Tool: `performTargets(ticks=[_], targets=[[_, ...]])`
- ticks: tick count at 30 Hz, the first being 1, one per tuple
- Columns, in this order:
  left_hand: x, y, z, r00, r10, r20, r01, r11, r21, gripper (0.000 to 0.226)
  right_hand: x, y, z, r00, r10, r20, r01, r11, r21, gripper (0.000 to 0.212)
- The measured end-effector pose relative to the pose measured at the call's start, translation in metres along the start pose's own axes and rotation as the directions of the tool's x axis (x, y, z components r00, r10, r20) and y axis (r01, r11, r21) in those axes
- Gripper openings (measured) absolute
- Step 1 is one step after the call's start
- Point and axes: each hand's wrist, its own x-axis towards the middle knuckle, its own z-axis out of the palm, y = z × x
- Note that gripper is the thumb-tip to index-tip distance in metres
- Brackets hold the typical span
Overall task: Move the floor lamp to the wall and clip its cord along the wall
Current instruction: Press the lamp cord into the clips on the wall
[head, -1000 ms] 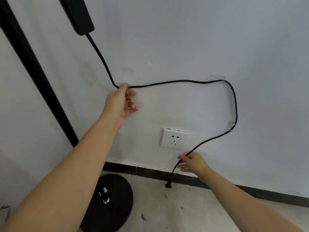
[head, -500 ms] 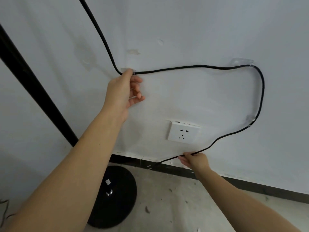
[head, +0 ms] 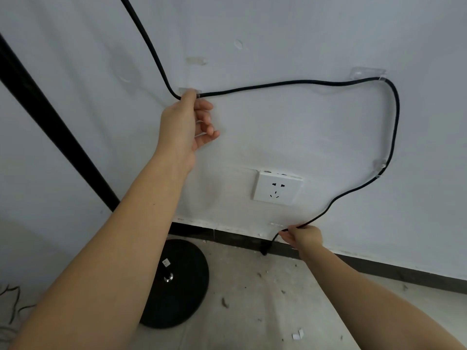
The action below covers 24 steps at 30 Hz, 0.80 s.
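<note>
Left hand (head: 182,125) presses thumb on cord (head: 290,84) at a clear clip (head: 188,91) on the wall (head: 303,34), other fingers loosely curled. Right hand (head: 304,236) pinches cord low by the baseboard (head: 379,267), plug end dangling below. Cord loops right through two more clips, around the socket (head: 278,188). Lamp base (head: 182,286) on floor (head: 265,311), pole (head: 50,127) at left by the wall.

No text, brand, number or sign can be read anywhere. The lamp base (head: 177,286) carries a small white sticker (head: 165,262), but its print is too small to make out. The white wall socket (head: 277,187) shows only its pin slots, with no lettering.
</note>
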Motion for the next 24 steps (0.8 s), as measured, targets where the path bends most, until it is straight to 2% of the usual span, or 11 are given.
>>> performTargets(ticks=[4, 9, 11, 15, 19, 21, 24], targets=[[0.001, -0.001, -0.001, 1.000, 0.014, 0.001, -0.014, 1.000, 0.008, 0.032, -0.009, -0.003, 0.003, 0.983, -0.001, 0.181, -0.042, 0.971, 0.236, 0.005], [0.000, -0.002, 0.000, 1.000, 0.024, -0.008, -0.024, 1.000, 0.001, 0.032, -0.011, 0.000, 0.008, 0.992, -0.010, 0.125, -0.034, 0.937, 0.348, 0.010], [0.000, -0.002, 0.000, 1.000, 0.022, -0.008, -0.022, 1.000, 0.002, 0.032, -0.009, 0.004, 0.012, 0.998, -0.024, 0.062, 0.003, 0.948, 0.319, 0.008], [0.000, -0.002, 0.000, 1.000, 0.023, -0.002, -0.023, 1.000, 0.001, 0.033, -0.004, 0.011, 0.015, 0.988, -0.125, -0.094, 0.133, 0.988, 0.083, 0.003], [0.000, -0.002, 0.000, 1.000, 0.023, 0.004, -0.023, 1.000, 0.007, 0.034, 0.000, 0.014, 0.013, 0.974, -0.176, -0.141, 0.167, 0.983, -0.074, 0.004], [0.000, -0.002, 0.000, 1.000, 0.020, 0.002, -0.020, 1.000, 0.009, 0.034, 0.002, 0.012, 0.014, 0.983, -0.132, -0.130, 0.122, 0.989, -0.085, 0.004], [0.000, -0.002, 0.001, 1.000, 0.011, 0.001, -0.011, 1.000, 0.005, 0.033, 0.006, 0.006, 0.013, 0.995, 0.094, -0.039, -0.091, 0.994, 0.066, 0.008]])
